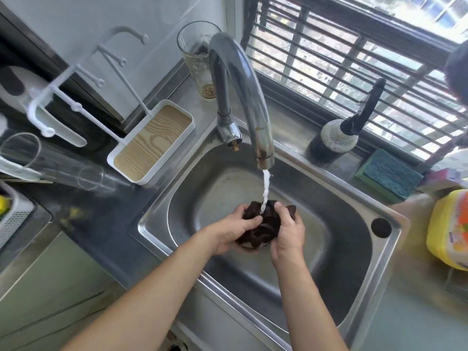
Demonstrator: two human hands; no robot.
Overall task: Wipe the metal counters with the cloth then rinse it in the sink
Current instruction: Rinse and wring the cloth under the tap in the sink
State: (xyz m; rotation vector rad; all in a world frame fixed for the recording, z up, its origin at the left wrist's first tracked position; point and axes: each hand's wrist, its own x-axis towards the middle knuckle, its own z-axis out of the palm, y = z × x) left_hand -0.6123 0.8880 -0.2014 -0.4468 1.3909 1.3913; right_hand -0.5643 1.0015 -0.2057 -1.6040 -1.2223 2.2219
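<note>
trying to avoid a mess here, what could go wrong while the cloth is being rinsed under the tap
Water could splash out: the stream lands right on the bunched dark cloth, which the left hand and right hand hold high in the sink. Spray might reach the yellow container and the sponge on the rim. A loose fold of cloth could also drop over the drain, though the drain is hidden.
</note>
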